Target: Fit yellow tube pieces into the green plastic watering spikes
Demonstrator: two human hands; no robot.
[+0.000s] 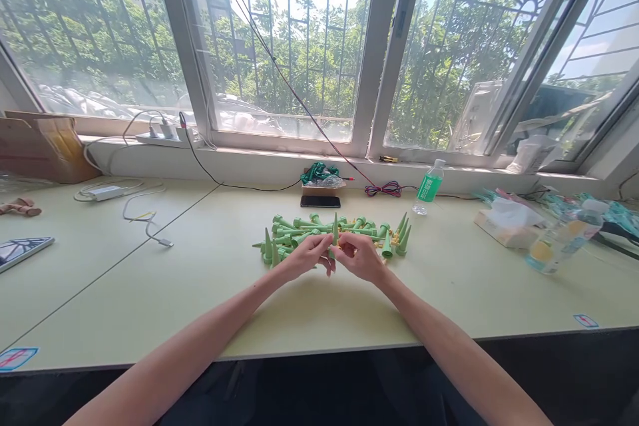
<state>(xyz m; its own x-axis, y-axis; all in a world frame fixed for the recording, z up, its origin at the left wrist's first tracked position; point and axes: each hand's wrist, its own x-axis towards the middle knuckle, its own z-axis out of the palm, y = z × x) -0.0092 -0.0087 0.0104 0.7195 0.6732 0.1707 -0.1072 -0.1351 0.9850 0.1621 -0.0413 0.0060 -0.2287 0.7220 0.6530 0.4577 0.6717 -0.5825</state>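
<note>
Green spike (pixel 335 229) stands upright, point up, between the two hands and in front of the pile of cones (pixel 294 238) on the table (pixel 319 319). Left hand (pixel 308 255): thumb and forefinger close on the spike, remaining fingers loosely curled below. Right hand (pixel 364 257): fingers bent, tips drawn together beside the spike's lower part; whether they grip it cannot be told

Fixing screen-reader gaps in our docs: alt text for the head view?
A person's left hand and right hand hold a pointed green piece tip-up between them above a pale table, at a heap of similar green pieces. Beyond are a black phone and an upright green-labelled bottle, before barred windows with trees outside.
</note>
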